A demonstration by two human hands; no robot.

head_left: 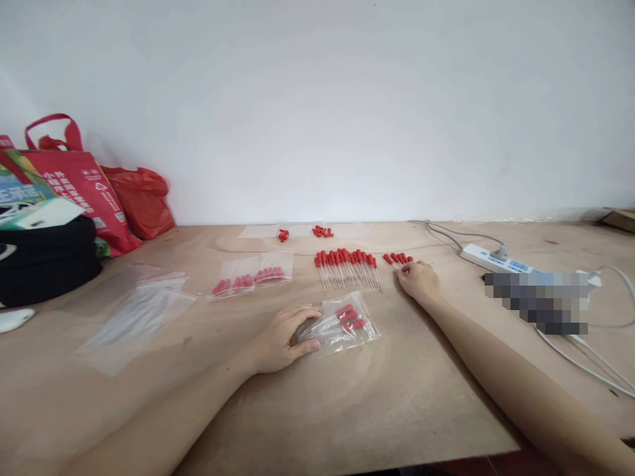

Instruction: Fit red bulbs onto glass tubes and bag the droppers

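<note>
My left hand [285, 340] grips the closed end of a clear zip bag [325, 337], thumb below and fingers above. Inside the bag lie several glass droppers with red rubber bulbs [351, 317]. To the right, my right hand [419, 281] rests on the table with curled fingers around the lower ends of a small group of red-bulbed droppers [397, 258]; its fingertips are partly hidden. Between the hands and further back, a row of loose droppers [347, 264] lies side by side, bulbs pointing away from me.
Filled bags of droppers [233, 281] lie left of the row, with more red bulbs [322, 231] near the wall. Empty zip bags [139, 317] are stacked at left. Beyond them stand a red shopping bag [89, 185] and a black bag [49, 258]. A power strip [496, 259] with cables lies at right.
</note>
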